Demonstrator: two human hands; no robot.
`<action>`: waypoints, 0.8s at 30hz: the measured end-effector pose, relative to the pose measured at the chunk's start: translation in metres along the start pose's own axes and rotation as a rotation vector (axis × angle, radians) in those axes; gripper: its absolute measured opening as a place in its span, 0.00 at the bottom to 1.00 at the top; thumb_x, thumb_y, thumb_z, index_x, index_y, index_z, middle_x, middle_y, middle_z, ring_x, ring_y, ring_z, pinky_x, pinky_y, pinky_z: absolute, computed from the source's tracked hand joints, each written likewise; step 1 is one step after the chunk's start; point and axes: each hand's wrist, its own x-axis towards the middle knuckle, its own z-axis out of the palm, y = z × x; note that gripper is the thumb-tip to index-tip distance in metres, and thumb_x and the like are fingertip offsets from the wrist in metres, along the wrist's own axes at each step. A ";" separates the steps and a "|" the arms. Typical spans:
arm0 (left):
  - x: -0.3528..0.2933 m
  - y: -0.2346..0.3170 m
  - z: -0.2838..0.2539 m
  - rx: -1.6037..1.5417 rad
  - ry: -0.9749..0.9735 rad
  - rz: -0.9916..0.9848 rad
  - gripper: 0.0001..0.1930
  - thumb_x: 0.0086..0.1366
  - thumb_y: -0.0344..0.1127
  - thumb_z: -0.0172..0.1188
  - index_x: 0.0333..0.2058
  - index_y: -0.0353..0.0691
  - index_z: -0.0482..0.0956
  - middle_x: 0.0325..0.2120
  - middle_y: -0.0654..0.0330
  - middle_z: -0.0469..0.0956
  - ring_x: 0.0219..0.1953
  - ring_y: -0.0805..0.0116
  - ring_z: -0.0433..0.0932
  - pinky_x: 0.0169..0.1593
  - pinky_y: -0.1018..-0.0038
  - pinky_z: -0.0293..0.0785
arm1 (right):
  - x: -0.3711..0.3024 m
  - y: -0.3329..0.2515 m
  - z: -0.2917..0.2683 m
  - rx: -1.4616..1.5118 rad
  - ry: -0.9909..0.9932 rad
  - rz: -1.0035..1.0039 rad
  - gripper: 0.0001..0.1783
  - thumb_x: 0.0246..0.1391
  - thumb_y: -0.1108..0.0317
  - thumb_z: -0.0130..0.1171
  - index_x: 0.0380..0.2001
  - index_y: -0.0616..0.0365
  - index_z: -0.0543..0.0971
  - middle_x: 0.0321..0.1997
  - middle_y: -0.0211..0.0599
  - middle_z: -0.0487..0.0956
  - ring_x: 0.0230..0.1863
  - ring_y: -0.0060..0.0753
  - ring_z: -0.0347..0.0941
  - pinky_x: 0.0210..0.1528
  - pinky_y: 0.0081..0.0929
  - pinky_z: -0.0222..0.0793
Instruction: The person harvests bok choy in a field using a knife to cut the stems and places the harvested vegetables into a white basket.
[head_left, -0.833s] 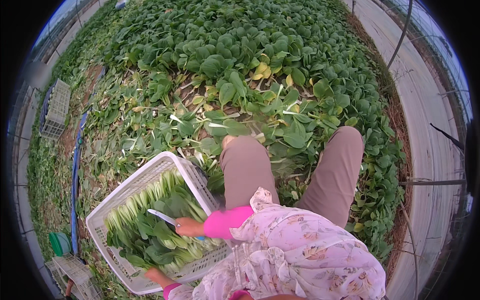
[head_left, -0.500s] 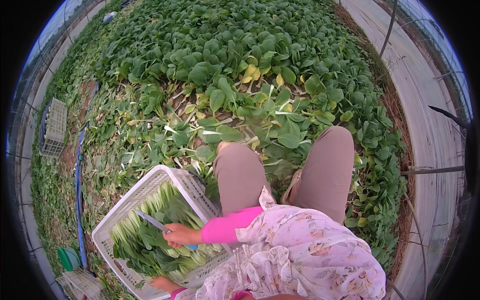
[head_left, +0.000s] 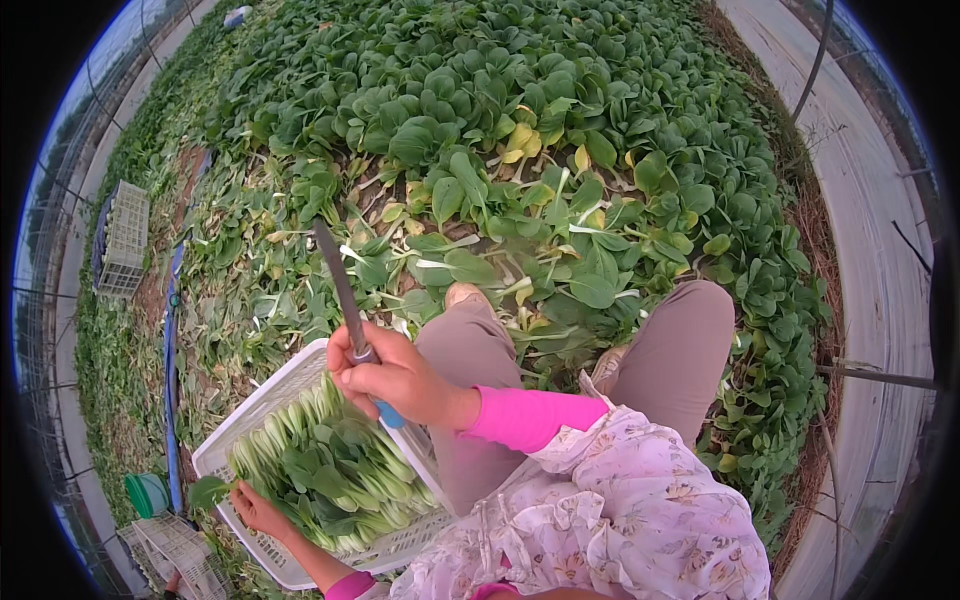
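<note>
My right hand [head_left: 398,375] is closed round the handle of a knife [head_left: 342,285], its long blade pointing up and away. The knife's blue handle end pokes out below the fist. Lower left, my left hand [head_left: 260,510] pinches a loose green leaf [head_left: 208,491] at the outer rim of a white plastic crate [head_left: 262,388]. Inside the crate, bok choy [head_left: 300,425] lies packed in rows, pale stems and dark leaves showing. The knife hand is raised above the crate's far right corner, clear of the vegetables.
Growing bok choy [head_left: 480,80] fills the bed ahead, with cut leaves and yellowed ones strewn before my feet. Another crate [head_left: 125,238] stands far left, near a blue hose [head_left: 170,380]. A green tub [head_left: 147,494] and more crates [head_left: 178,550] are lower left.
My right hand has lifted the knife up and away from the bok choy, turning the blade upward. My left hand has moved outward over the crate's left rim with a leaf.
</note>
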 end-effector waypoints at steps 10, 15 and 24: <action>-0.046 0.255 0.272 -0.141 -0.838 0.613 0.16 0.54 0.23 0.59 0.44 0.41 0.76 0.26 0.61 0.73 0.29 0.71 0.72 0.34 0.77 0.71 | -0.008 -0.058 -0.217 -0.396 0.756 0.018 0.15 0.56 0.64 0.49 0.42 0.61 0.63 0.24 0.31 0.67 0.16 0.21 0.62 0.17 0.19 0.58; -0.096 0.343 0.439 -0.224 -0.983 0.768 0.10 0.57 0.29 0.55 0.39 0.42 0.77 0.29 0.58 0.76 0.35 0.58 0.75 0.39 0.67 0.71 | -0.007 -0.053 -0.312 -0.511 0.962 0.062 0.15 0.57 0.64 0.48 0.44 0.61 0.63 0.25 0.29 0.68 0.16 0.18 0.62 0.17 0.17 0.58; -0.092 0.330 0.689 0.290 -0.640 1.040 0.11 0.55 0.35 0.57 0.39 0.46 0.77 0.42 0.63 0.75 0.51 0.60 0.68 0.60 0.59 0.57 | 0.032 -0.061 -0.403 -0.670 0.935 0.166 0.20 0.51 0.73 0.57 0.48 0.61 0.72 0.31 0.28 0.74 0.30 0.18 0.67 0.34 0.17 0.65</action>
